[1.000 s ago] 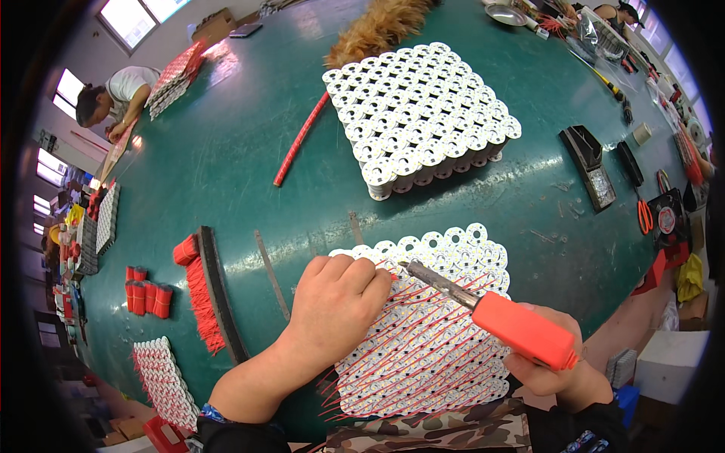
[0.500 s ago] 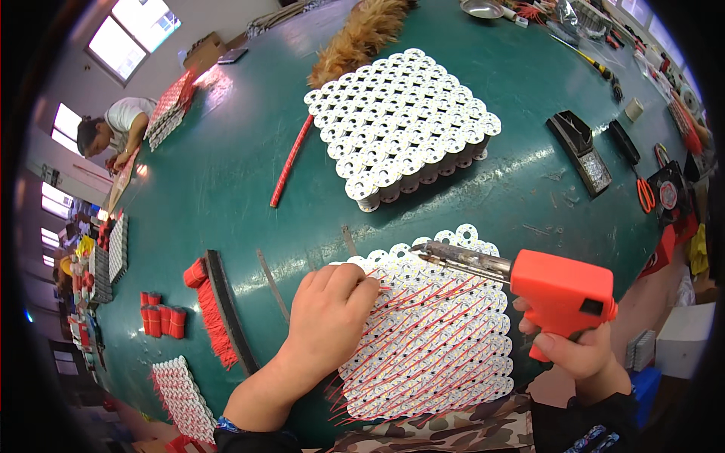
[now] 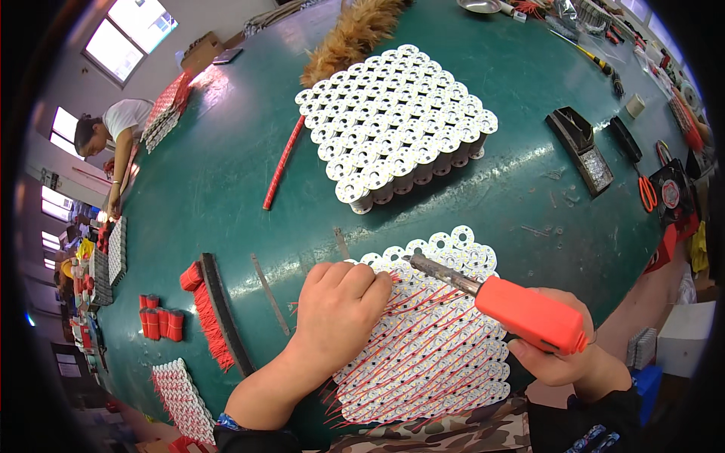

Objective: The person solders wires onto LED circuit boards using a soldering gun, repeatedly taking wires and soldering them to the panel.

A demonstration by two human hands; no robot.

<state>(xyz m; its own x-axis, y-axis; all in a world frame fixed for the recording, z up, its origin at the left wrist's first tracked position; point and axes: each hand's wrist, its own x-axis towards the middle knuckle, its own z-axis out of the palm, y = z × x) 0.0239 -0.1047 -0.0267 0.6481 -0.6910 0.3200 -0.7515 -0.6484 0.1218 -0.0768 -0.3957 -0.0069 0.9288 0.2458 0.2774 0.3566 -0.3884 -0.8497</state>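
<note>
In front of me lies a panel of joined round white circuit boards (image 3: 423, 381), with thin red wires (image 3: 411, 341) running slantwise across it. My left hand (image 3: 336, 313) rests closed over its left part, knuckles up. Red wire ends (image 3: 395, 278) stick out past its fingers, so it pinches red wires, though the grip itself is mostly hidden. My right hand (image 3: 555, 351) is wrapped round a red soldering gun (image 3: 529, 313). The gun's dark metal tip (image 3: 417, 259) points left, over the upper rows of the panel, a little beyond the left fingers.
Beyond stands a stack of similar panels (image 3: 400, 124), beside a red rod (image 3: 283, 164) and a feather duster (image 3: 351, 41). Left are red wire bundles (image 3: 161, 321) and a black strip (image 3: 223, 313). Right are a black tray (image 3: 580, 151) and orange-handled scissors (image 3: 647, 192). Another person (image 3: 121, 124) works far left.
The soldering gun has swung left and tilted, its tip now nearer my left fingers. My left hand has shifted slightly right. The other person's arm now reaches down toward a panel.
</note>
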